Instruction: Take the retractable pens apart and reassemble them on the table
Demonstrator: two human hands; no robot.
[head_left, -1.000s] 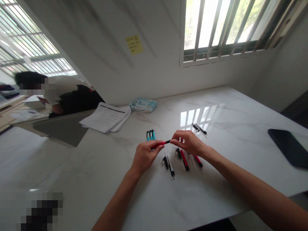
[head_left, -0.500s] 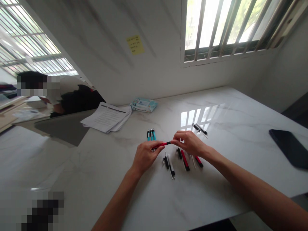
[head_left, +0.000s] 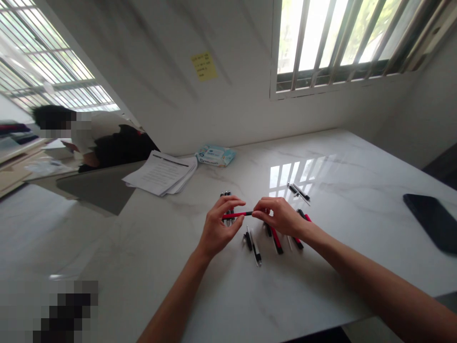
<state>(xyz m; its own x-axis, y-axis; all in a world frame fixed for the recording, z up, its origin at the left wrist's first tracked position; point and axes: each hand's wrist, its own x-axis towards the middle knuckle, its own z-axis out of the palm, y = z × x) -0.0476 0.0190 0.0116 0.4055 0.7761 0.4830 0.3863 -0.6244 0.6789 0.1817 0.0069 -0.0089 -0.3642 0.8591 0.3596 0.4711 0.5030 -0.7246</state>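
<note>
A red pen barrel with a black end (head_left: 235, 216) lies level between my two hands. My right hand (head_left: 276, 214) pinches the black end between thumb and fingertips. Around the red part, my left hand (head_left: 219, 226) has its fingers raised and spread, the thumb close under the barrel; whether it touches is unclear. Behind my left hand stand the tops of several pens (head_left: 226, 194), mostly covered. Below my hands lie a white and black pen barrel (head_left: 254, 245) with small black parts beside it, and a red and black barrel (head_left: 276, 239). More red and black pieces are partly hidden by my right hand.
Farther back lie more pen parts (head_left: 299, 191). A dark phone (head_left: 430, 223) rests at the right. Stacked papers (head_left: 160, 172) and a wipes packet (head_left: 215, 156) lie by the wall, below a yellow note (head_left: 204, 66). Another person (head_left: 103, 133) sits at the far left.
My left hand's fingers have lifted and spread off the red barrel, baring more of it. My right hand stays pinched at the black end. The view has shifted slightly.
</note>
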